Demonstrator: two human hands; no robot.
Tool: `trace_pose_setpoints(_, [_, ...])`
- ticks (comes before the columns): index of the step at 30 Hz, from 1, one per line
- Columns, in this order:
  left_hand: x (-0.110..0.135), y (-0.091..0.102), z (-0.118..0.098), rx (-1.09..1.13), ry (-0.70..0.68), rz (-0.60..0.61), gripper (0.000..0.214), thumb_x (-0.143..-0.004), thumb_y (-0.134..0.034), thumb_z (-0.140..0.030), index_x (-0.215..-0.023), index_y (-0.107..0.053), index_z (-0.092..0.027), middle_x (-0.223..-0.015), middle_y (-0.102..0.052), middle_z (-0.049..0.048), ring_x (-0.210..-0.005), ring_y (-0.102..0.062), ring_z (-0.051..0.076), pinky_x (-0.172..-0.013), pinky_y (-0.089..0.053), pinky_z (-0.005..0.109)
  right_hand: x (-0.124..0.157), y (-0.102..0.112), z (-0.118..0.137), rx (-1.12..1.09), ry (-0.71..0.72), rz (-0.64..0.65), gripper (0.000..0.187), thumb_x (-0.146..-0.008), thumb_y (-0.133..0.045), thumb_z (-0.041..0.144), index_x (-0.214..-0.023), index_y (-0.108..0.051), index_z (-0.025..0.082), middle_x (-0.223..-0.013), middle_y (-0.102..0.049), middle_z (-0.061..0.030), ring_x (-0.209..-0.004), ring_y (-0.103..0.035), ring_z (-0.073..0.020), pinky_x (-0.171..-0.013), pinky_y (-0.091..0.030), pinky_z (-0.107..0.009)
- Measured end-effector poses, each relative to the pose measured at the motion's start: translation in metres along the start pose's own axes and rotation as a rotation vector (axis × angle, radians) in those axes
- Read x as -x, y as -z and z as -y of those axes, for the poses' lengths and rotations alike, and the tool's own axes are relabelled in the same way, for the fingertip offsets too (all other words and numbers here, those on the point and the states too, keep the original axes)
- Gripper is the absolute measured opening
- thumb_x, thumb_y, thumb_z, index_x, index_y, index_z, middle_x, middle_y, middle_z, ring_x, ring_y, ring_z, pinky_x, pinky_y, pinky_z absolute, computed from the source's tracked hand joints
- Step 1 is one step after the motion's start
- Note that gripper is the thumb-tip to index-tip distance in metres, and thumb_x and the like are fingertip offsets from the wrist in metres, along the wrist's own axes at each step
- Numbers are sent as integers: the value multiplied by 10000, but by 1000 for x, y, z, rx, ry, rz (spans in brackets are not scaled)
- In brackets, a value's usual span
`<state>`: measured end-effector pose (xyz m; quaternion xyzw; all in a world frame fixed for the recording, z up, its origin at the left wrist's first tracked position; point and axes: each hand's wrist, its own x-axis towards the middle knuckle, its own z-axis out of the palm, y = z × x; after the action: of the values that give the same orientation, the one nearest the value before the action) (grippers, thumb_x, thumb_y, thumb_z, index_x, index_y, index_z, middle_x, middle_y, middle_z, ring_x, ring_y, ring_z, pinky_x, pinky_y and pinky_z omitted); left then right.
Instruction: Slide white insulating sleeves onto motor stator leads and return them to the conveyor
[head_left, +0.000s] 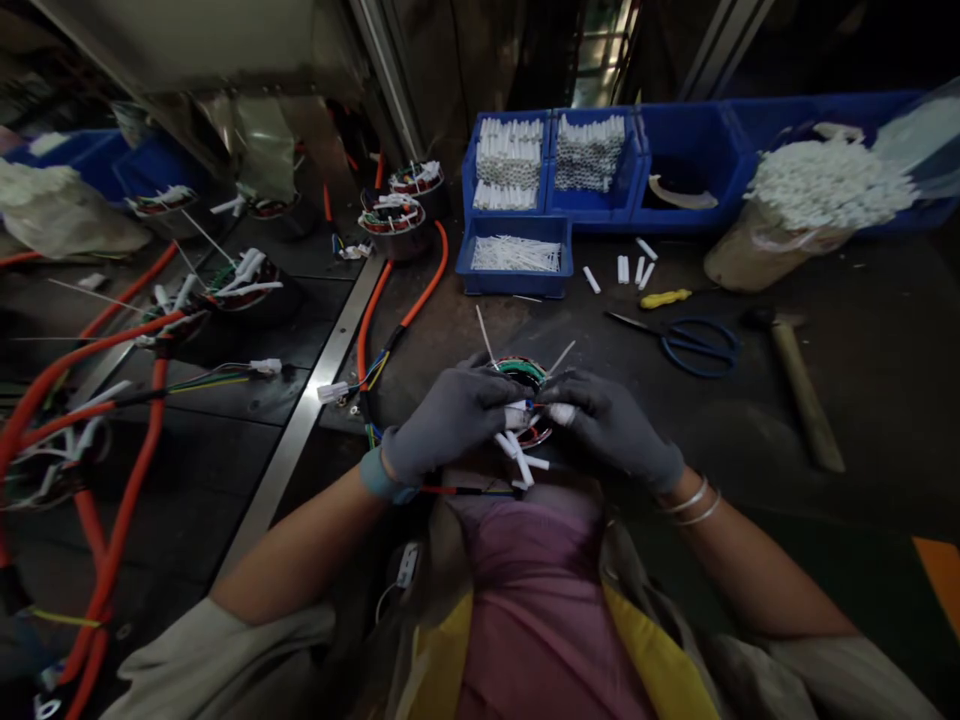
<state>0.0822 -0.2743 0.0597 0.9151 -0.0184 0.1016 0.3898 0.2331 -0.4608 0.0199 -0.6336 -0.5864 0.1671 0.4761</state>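
Both my hands wear grey gloves and meet over a round wound coil part with green and red wires, close to my chest. My left hand is closed, its fingers pinching a white sleeve on the part's wires. My right hand is closed too, gripping another white sleeve end from the right. Several white sleeved leads hang below my fingers. Thin white ties stick up from the part.
Blue bins of white tubes stand at the back, a smaller bin in front. Blue-handled scissors, a yellow tool and a hammer lie right. Orange cables and several similar coil parts lie left. A bag of white tubes stands far right.
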Motion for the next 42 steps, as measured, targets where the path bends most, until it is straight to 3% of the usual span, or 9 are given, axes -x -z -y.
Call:
trace_pose_setpoints(2, [-5, -8, -2, -88, -17, -36, 101, -959, -736, -276, -923, -823, -237, -962, -825, 14, -935, -775, 214, -1186, -422, 466, 4, -6, 1, 42, -2, -62, 202, -1062, -593, 275, -1054, -781, 200, -1042, -772, -82, -951, -717, -218, -813, -541, -336])
trace_pose_setpoints(5, [-6, -18, -5, -177, 2, -98, 93, -953, -756, -299, -941, -815, -227, -954, -825, 29, -957, -775, 231, -1157, -448, 479, 9, -10, 0, 102, -23, -127, 217, -1064, -581, 280, -1082, -788, 215, -1073, -780, -89, -974, -726, -230, -820, -552, -352])
trace_pose_setpoints(10, [6, -15, -2, -201, 49, -172, 218, -914, -814, -370, -1080, -818, -228, -1034, -826, 50, -984, -769, 258, -1013, -557, 429, 7, 0, -9, 0, -33, -79, 141, -1020, -691, 315, -1074, -791, 232, -1069, -792, -58, -971, -746, -212, -850, -571, -331])
trace_pose_setpoints(15, [4, -10, 2, -183, -17, -70, 206, -1011, -683, -379, -1071, -827, -244, -1009, -828, 32, -988, -769, 228, -1156, -500, 458, 6, 2, -18, 34, 37, -99, 161, -1034, -689, 349, -1013, -796, 232, -1006, -789, -52, -917, -741, -203, -823, -569, -323])
trace_pose_setpoints(20, [-8, -19, -11, -195, 43, -6, 284, -1051, -596, -356, -955, -823, -214, -976, -811, 55, -1044, -743, 244, -976, -570, 379, 8, -5, -17, 138, 80, -109, 178, -1052, -662, 344, -1032, -789, 221, -1037, -792, -67, -953, -742, -213, -843, -580, -336])
trace_pose_setpoints(25, [-8, -24, -18, -198, 137, 10, 257, -1036, -593, -310, -921, -789, -190, -981, -789, 80, -1027, -725, 250, -912, -563, 372, 8, -1, -14, 123, 85, -174, 156, -1055, -658, 295, -1036, -791, 214, -1068, -796, -64, -976, -751, -200, -856, -582, -315])
trace_pose_setpoints(30, [4, -14, -9, -254, 91, -55, 217, -982, -689, -397, -1048, -813, -232, -989, -816, 41, -944, -743, 251, -1109, -469, 495, 5, 11, -19, 65, 85, -49, 95, -1012, -728, 252, -1073, -790, 214, -1097, -795, -48, -1007, -748, -197, -885, -566, -308])
trace_pose_setpoints(36, [4, -20, -12, -115, 121, -178, 175, -973, -700, -339, -948, -831, -225, -932, -816, 37, -919, -736, 242, -1052, -514, 451, 6, 10, -24, 174, 119, -30, 84, -1018, -723, 249, -1057, -775, 196, -1053, -784, -52, -955, -733, -205, -822, -535, -307])
trace_pose_setpoints(42, [-2, -31, -23, -86, 220, -160, 89, -913, -735, -231, -941, -813, -199, -937, -793, 38, -950, -713, 237, -945, -540, 389, 11, 2, -23, 222, 209, -83, 127, -1050, -655, 247, -1037, -764, 186, -1053, -779, -85, -934, -735, -217, -777, -541, -307])
